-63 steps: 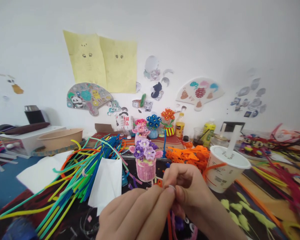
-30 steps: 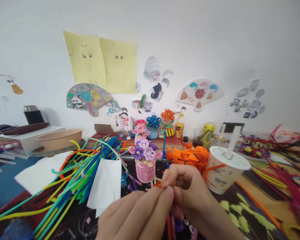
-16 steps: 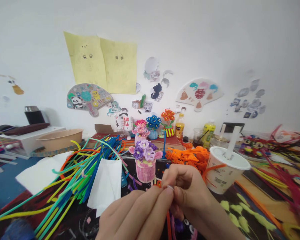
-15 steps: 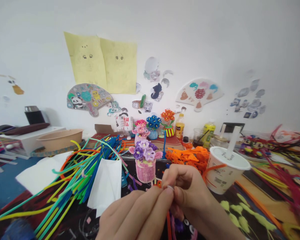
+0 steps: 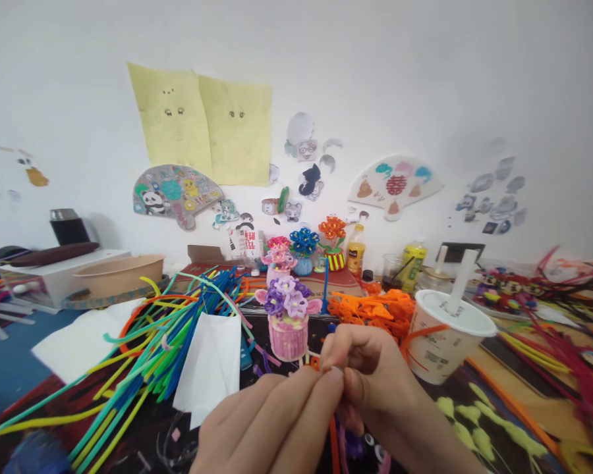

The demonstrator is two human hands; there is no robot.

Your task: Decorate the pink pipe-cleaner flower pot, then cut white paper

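My left hand [image 5: 271,421] and my right hand [image 5: 375,388] meet at the fingertips, low in the middle of the view. Both are closed in a pinch. What lies between the fingers is mostly hidden and too small to name. Just beyond them stands a pink ribbed pot [image 5: 289,339] topped with purple and lilac pipe-cleaner flowers [image 5: 289,297] and two pink ears. Beneath the hands, purple pieces [image 5: 353,444] and a googly eye [image 5: 369,439] show in part.
On the left lie bundled green, blue and yellow pipe cleaners [image 5: 178,349] and a folded white paper [image 5: 210,362]. Orange pipe-cleaner pieces [image 5: 370,313] and a lidded cup with a straw [image 5: 447,339] stand right. Finished flower pots [image 5: 304,253] line the back by the wall.
The hands hold almost the same pose. A thin pale strand that showed at the fingertips is now barely visible. The view has shifted very slightly.
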